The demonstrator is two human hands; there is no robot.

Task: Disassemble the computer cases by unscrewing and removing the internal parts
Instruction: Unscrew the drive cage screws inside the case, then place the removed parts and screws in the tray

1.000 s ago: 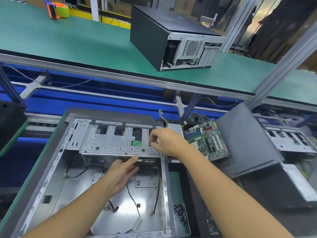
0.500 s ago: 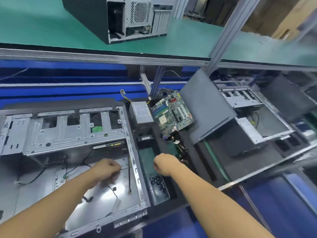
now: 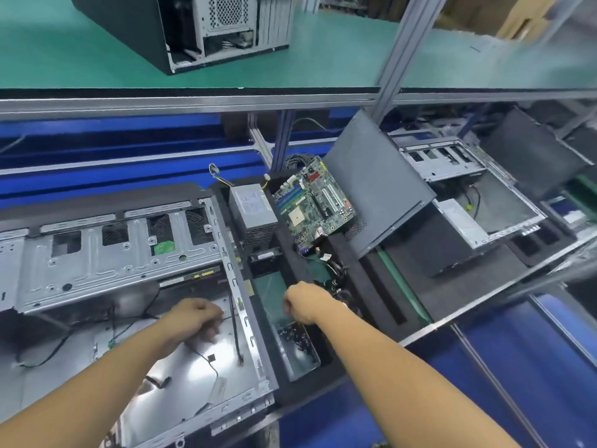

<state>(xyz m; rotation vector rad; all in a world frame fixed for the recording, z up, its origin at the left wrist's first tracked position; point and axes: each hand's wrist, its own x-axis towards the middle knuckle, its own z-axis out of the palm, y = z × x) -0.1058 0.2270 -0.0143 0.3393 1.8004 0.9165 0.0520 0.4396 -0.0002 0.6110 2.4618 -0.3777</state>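
Observation:
An open computer case [image 3: 106,360] lies flat at the left, its silver drive cage [image 3: 113,257] at the far side and loose black wires [image 3: 237,331] on its floor. My left hand [image 3: 193,318] is inside the case with its fingers curled, pinching a thin black wire. My right hand [image 3: 300,302] hangs as a fist just right of the case wall, above a small metal tray of screws [image 3: 298,347]. What the fist holds is hidden.
A removed power supply [image 3: 253,208], a green motherboard [image 3: 313,202] and a grey side panel [image 3: 378,189] lie beyond my right hand. Another open case [image 3: 468,195] sits at the right. A closed case [image 3: 181,27] stands on the upper green shelf [image 3: 339,59].
Both hands came off the drive cage and drew back toward me. The left dropped into the case among the wires, the right moved right over the screw tray. My view swung right.

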